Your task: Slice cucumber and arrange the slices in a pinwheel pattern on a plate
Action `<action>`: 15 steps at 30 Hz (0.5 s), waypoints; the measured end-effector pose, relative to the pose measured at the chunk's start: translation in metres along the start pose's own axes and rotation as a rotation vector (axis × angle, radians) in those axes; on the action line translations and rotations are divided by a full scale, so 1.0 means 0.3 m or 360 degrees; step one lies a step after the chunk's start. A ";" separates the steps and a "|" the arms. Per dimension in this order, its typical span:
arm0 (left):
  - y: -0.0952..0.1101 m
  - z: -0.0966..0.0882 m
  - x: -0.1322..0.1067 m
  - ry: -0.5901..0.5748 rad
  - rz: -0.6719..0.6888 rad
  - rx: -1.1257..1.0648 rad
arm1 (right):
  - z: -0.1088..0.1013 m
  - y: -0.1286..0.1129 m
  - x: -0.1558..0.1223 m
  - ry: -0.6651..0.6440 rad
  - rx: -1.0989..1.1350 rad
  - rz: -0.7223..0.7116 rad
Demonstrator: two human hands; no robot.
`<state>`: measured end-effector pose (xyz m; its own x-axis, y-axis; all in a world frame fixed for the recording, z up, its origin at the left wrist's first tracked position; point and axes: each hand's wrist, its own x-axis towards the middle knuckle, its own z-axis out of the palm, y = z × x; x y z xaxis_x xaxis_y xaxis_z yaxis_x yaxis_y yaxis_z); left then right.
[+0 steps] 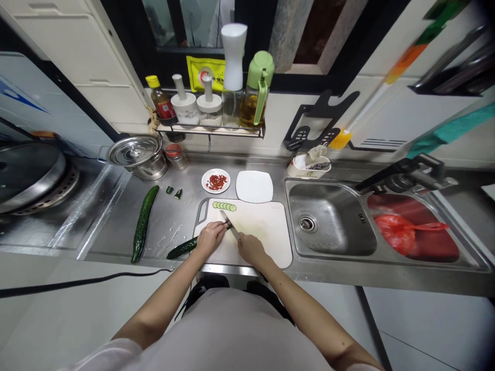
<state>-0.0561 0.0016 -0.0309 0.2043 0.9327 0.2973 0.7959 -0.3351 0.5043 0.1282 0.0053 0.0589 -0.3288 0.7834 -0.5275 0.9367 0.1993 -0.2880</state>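
Observation:
My left hand (211, 237) is closed on a dark green cucumber (181, 249) that lies slantwise over the left part of the white cutting board (266, 234). Its lower end sticks out past the board's edge. In my right hand (250, 249) is the handle of a knife (234, 231), whose blade crosses the cucumber's upper end just beyond my left fingers. A row of several thin cucumber slices (224, 206) rests near the board's top edge. Behind the board stand a white plate (254, 186) and a small dish of chopped red pieces (215, 181).
Left of the board lie a whole cucumber (145, 224) and two cut-off ends (178, 194). A lidded steel pot (137, 157) stands farther back. At right is a sink (330, 219) with a red bag (398, 234) in its second basin. A rack (220, 131) of bottles hangs behind.

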 end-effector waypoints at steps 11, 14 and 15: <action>-0.009 0.009 -0.004 -0.0008 -0.0004 -0.0012 | 0.023 0.008 0.018 0.0009 0.0001 -0.0016; -0.010 0.007 -0.004 -0.0016 0.0028 -0.0016 | 0.026 0.004 0.022 -0.0010 0.0011 0.0001; -0.010 0.007 -0.003 -0.0016 0.0033 -0.0011 | 0.026 0.002 0.022 -0.0017 0.0007 0.0012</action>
<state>-0.0576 0.0020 -0.0343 0.2266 0.9269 0.2993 0.7876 -0.3551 0.5035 0.1258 0.0060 0.0490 -0.3231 0.7786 -0.5380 0.9385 0.1907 -0.2877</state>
